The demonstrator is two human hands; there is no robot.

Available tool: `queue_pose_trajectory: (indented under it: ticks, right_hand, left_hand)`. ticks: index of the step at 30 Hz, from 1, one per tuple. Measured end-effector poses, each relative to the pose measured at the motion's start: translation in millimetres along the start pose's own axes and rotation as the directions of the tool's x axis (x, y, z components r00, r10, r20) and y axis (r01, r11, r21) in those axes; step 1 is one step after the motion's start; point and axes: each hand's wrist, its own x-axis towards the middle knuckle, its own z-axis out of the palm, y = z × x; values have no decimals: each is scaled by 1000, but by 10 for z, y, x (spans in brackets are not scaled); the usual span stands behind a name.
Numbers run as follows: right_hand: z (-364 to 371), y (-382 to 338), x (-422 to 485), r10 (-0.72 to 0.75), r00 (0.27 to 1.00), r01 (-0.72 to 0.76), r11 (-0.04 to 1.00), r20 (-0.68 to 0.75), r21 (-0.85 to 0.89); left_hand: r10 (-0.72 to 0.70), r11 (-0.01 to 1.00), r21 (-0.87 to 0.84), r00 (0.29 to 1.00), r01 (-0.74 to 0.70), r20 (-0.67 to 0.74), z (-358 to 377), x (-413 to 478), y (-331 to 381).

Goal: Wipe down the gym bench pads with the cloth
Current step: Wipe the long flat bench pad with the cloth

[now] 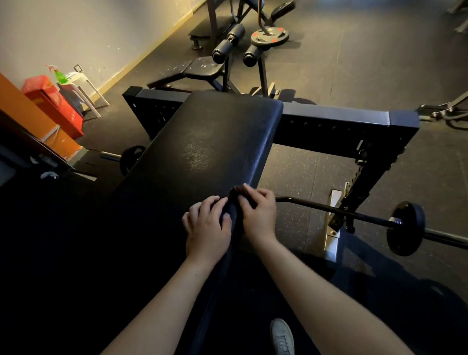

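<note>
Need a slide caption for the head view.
Left hand and right hand grip a dark cloth on the black bench pad.

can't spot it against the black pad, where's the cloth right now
Head view: the dark cloth is bunched on the bench pad near its right edge, gripped between the left hand and right hand.

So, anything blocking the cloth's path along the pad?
Nothing visible. Left hand and right hand grip the cloth at the near right edge of the bench pad; the surface ahead is bare to its far end.
</note>
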Motion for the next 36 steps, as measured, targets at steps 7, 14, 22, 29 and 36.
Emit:
queue_pose_trajectory:
  ticks: [7,14,22,29,36]
  right_hand:
    - [-1,-104,318,15,1000,-15,1000,1,-17]
    - [-82,151,-69,-57,998,57,998,41,2]
    - [-38,-61,964,105,994,-100,988,-36,116]
    - [-180,153,174,25,998,-32,993,64,111]
    - [-114,95,1147,96,995,-90,986,-33,140]
  left_hand:
    - [-12,1000,17,1000,13,-12,5,2,-6]
    - [-32,999,-33,999,31,-24,69,207,124]
    - [-55,998,-14,998,55,-5,105,297,213]
    - [-44,995,-86,999,42,-19,177,605,296]
    - [12,1000,-28,999,-13,-35,257,711,361]
